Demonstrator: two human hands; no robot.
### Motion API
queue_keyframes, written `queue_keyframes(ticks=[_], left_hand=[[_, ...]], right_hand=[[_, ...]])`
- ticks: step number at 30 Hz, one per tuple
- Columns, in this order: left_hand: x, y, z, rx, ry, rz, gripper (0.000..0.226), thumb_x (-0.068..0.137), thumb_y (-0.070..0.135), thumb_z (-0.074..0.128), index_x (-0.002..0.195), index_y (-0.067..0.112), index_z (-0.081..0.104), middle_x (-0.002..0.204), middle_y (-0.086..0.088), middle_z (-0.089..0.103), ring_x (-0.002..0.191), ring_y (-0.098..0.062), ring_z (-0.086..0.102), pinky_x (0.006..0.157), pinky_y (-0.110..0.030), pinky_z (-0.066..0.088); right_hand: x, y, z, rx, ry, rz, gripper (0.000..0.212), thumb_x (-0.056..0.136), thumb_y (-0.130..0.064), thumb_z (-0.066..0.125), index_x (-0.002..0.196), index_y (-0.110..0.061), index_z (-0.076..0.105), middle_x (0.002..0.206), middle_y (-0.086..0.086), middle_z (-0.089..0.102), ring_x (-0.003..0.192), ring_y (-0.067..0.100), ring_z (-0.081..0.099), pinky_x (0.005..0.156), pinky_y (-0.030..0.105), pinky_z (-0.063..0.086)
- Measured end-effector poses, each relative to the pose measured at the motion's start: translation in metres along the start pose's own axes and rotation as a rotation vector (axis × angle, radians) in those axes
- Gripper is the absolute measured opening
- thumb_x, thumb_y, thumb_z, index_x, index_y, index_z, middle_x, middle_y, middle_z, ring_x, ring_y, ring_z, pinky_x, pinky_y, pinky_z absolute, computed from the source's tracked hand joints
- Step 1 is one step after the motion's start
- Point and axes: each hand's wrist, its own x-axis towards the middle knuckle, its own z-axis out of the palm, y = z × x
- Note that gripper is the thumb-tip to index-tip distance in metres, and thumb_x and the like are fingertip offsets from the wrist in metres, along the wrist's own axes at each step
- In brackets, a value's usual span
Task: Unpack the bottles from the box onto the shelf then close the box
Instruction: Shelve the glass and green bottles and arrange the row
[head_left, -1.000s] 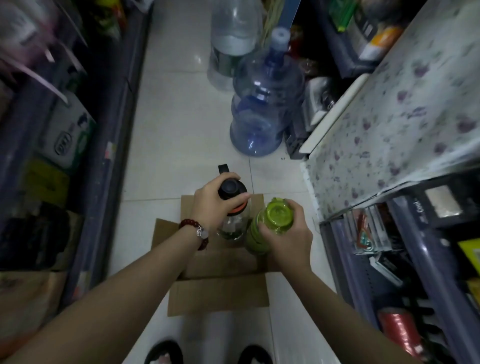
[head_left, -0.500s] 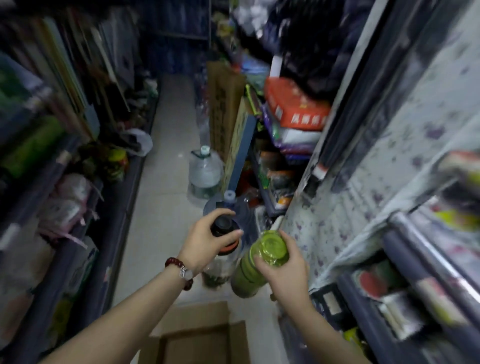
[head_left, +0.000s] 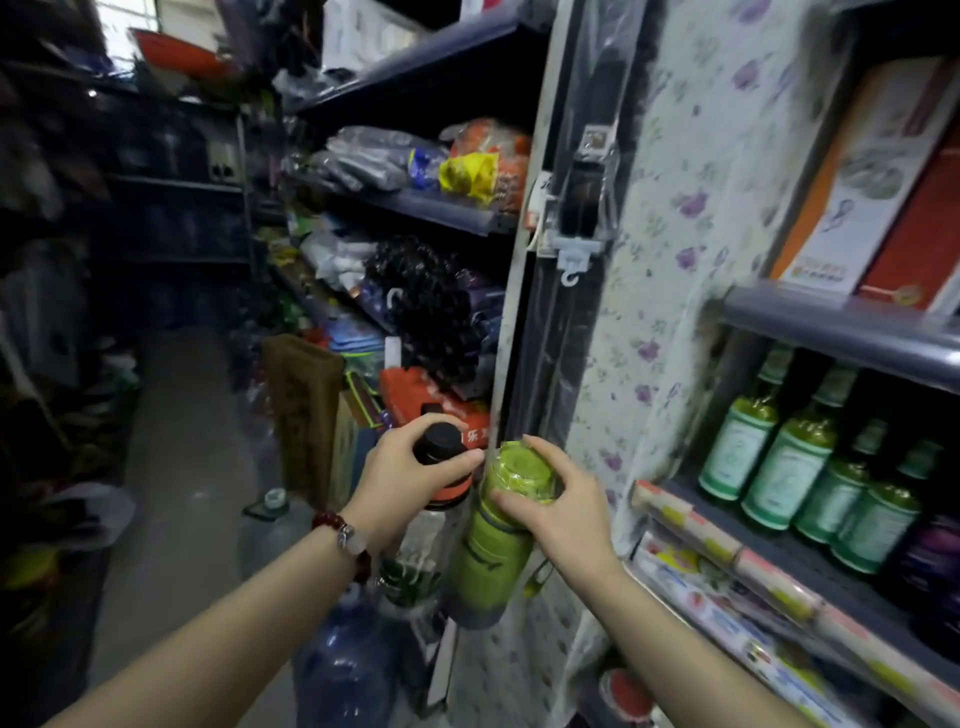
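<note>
On my far left I see dim, blurred shelving (head_left: 156, 182) running along the aisle, too dark to read. My left hand (head_left: 402, 480) is out in front of me, a red bead bracelet (head_left: 343, 535) on its wrist, its fingers and thumb curled around the black cap of a clear bottle (head_left: 434, 512) that hangs below the grip. Touching it on the right is a green bottle (head_left: 491, 564), and my right hand (head_left: 563, 506) wraps its fingers and thumb around that bottle's green lid. Both bottles are up in the air, close beside the flower-patterned panel (head_left: 670, 260). Below them stands a large blue water jug (head_left: 345, 670). To the right I see a grey shelf (head_left: 810, 558) carrying a row of green bottles (head_left: 800, 462), well apart from my hands.
</note>
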Motion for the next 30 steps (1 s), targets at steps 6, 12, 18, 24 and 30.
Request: queue_keyframes(ticks=[6, 12, 18, 24, 30], left_hand=[[0.045, 0.078, 0.002, -0.105, -0.111, 0.174, 0.023, 0.070, 0.035, 0.081, 0.090, 0.029, 0.070, 0.090, 0.009, 0.073, 0.091, -0.009, 0.067, 0.084, -0.029, 0.051], [0.062, 0.168, 0.034, -0.229, -0.277, 0.326, 0.023, 0.072, 0.032, 0.079, 0.093, 0.027, 0.070, 0.097, 0.007, 0.072, 0.092, -0.007, 0.065, 0.079, -0.022, 0.049], [0.073, 0.258, 0.054, -0.319, -0.290, 0.489, 0.023, 0.073, 0.032, 0.079, 0.094, 0.028, 0.070, 0.099, 0.005, 0.072, 0.093, -0.008, 0.066, 0.084, -0.024, 0.049], [0.077, 0.328, 0.069, -0.319, -0.154, 0.719, 0.025, 0.073, 0.036, 0.077, 0.095, 0.028, 0.067, 0.088, 0.012, 0.070, 0.086, 0.001, 0.063, 0.079, -0.017, 0.047], [0.085, 0.346, 0.098, -0.328, -0.008, 0.879, 0.035, 0.065, 0.051, 0.072, 0.096, 0.036, 0.064, 0.109, 0.004, 0.062, 0.106, -0.007, 0.055, 0.091, -0.014, 0.040]], right_hand=[[0.014, -0.068, -0.053, -0.067, 0.192, -0.035, 0.064, 0.059, -0.024, 0.085, 0.119, -0.033, 0.063, 0.102, -0.010, 0.072, 0.092, 0.001, 0.067, 0.088, 0.027, 0.054], [0.015, -0.121, -0.130, -0.183, 0.433, -0.071, 0.072, 0.050, -0.041, 0.081, 0.119, -0.032, 0.064, 0.107, -0.007, 0.071, 0.098, 0.008, 0.066, 0.090, 0.034, 0.054], [0.011, -0.185, -0.197, -0.264, 0.582, -0.207, 0.061, 0.052, -0.039, 0.082, 0.110, -0.029, 0.066, 0.100, -0.008, 0.072, 0.094, 0.009, 0.067, 0.088, 0.035, 0.055], [0.006, -0.231, -0.238, -0.327, 0.736, -0.431, 0.058, 0.052, -0.047, 0.078, 0.107, -0.035, 0.062, 0.097, -0.013, 0.071, 0.094, 0.007, 0.066, 0.090, 0.037, 0.053], [-0.001, -0.239, -0.263, -0.354, 0.873, -0.632, 0.052, 0.066, -0.026, 0.083, 0.112, -0.034, 0.059, 0.095, -0.030, 0.065, 0.093, -0.009, 0.061, 0.081, 0.009, 0.045]])
